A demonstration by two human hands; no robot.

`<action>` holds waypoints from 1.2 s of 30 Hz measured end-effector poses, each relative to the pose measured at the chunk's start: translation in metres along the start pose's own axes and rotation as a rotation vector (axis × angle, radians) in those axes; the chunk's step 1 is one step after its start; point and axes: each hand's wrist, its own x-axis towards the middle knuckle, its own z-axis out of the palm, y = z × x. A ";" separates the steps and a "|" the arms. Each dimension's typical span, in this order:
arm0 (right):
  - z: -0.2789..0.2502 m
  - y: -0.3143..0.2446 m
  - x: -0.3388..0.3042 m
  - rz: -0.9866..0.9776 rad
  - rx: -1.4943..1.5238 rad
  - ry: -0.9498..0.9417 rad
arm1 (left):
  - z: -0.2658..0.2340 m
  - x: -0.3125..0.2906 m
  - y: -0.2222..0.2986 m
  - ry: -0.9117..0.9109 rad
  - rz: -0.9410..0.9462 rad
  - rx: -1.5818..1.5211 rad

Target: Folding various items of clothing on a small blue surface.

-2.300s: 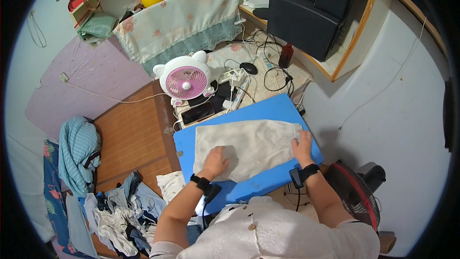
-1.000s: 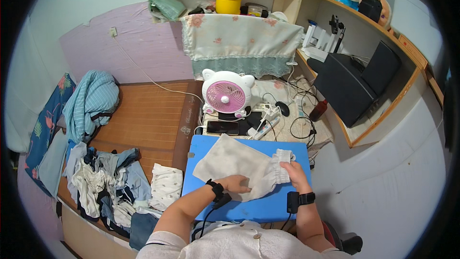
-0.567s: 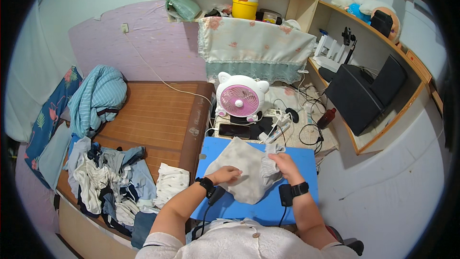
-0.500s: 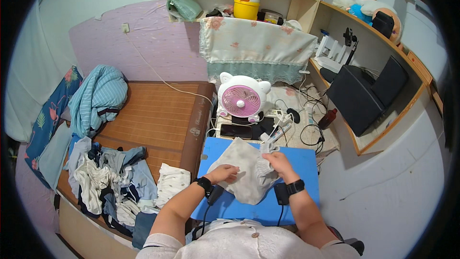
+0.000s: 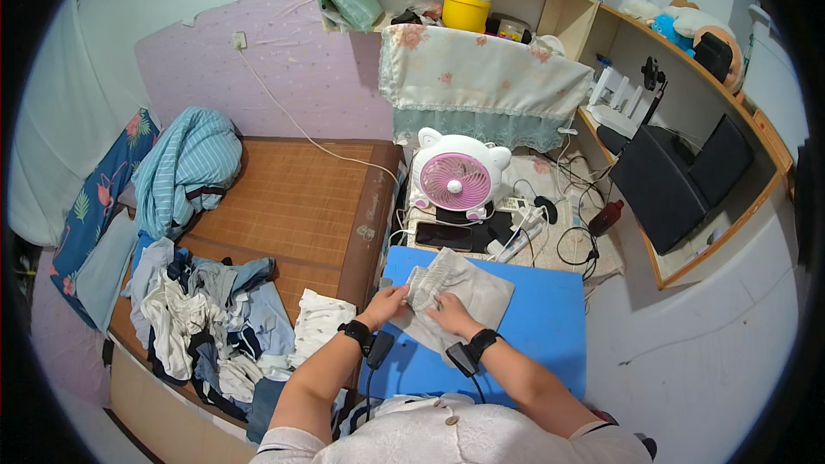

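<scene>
The pale garment (image 5: 479,285) lies on the blue tabletop (image 5: 547,335), its main spread toward two o'clock from the fingers; its gathered band (image 5: 425,279) runs roughly from seven to one o'clock. Folding hides the garment's long axis. The left hand (image 5: 386,302) pinches the band's outer edge; the right hand (image 5: 455,315) touches the cloth at the inner side, its grip unclear. From the hands, the white fan (image 5: 455,180) stands near twelve o'clock, the heaped clothes (image 5: 206,318) at nine.
</scene>
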 end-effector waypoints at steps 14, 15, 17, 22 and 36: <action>-0.049 0.004 -0.043 0.231 0.086 0.081 | 0.025 0.046 -0.021 0.239 0.200 0.808; -0.049 0.006 -0.045 0.268 0.107 0.043 | 0.027 0.051 -0.021 0.232 0.202 0.814; -0.050 0.009 -0.050 0.273 0.116 0.052 | 0.035 0.053 -0.017 0.255 0.235 1.032; -0.061 0.020 -0.058 0.242 0.253 0.238 | 0.053 0.037 0.010 -0.106 0.320 0.549; -0.071 0.036 -0.069 0.355 0.306 0.259 | 0.028 0.031 0.000 0.218 0.251 0.603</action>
